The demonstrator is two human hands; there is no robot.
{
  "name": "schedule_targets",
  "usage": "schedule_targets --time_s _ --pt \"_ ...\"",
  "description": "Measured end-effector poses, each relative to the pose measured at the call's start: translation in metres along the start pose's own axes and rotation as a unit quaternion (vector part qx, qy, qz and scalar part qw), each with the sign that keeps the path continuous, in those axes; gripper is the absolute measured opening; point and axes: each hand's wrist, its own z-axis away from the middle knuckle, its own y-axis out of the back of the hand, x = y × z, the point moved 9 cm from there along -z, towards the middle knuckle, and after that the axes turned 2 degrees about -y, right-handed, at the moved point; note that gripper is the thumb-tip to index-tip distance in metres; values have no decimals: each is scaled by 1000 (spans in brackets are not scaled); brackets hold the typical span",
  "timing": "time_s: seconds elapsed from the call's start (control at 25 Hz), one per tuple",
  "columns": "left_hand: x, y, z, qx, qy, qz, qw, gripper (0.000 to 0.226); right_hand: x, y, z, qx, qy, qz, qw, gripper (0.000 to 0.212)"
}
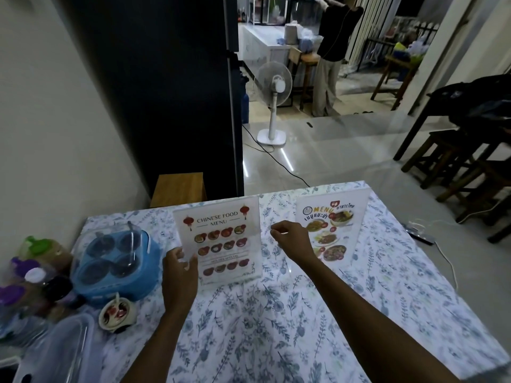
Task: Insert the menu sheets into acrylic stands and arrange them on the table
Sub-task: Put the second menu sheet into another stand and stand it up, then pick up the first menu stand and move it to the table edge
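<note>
Two acrylic stands stand upright on the floral table (276, 327), each holding one menu sheet. My left hand (178, 268) grips the left edge of the Chinese food menu stand (221, 239). My right hand (290, 239) hovers loosely curled, empty, between it and the Thai menu stand (334, 228) at far right.

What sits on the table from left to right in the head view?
Sauce bottles → blue condiment caddy → left hand → Chinese food menu stand → right hand → Thai menu stand.
</note>
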Motion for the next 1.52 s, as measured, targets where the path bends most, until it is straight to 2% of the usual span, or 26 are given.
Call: schedule_targets --time_s 0.36,0.52,0.72,0.96,1.12,1.24,1.36,1.44,1.52 --pt "17 -34 38 -12 12 -25 1000 32 36 28 33 12 -22 7 1000 16" --pt "40 -51 52 -36 -24 -14 999 38 50 42 44 29 -37 -3 999 16" --pt "64 -89 59 -92 -55 23 994 40 69 68 56 36 -66 17 997 21" --pt "107 -148 82 -165 -100 42 980 42 115 114 73 61 -101 27 993 10" --pt "130 -185 93 -203 -103 57 972 46 149 146 69 75 -133 37 988 22" --pt "137 -207 98 -217 -89 49 971 60 173 165 60 87 -150 24 985 29" --pt "132 -233 98 -227 -55 43 971 74 200 173 46 88 -191 -11 978 56" --pt "133 -248 99 -224 -48 50 972 72 215 176 32 73 -198 -25 977 79" --pt "134 -256 99 -205 -33 57 976 68 225 172 17 34 -196 -42 979 92"
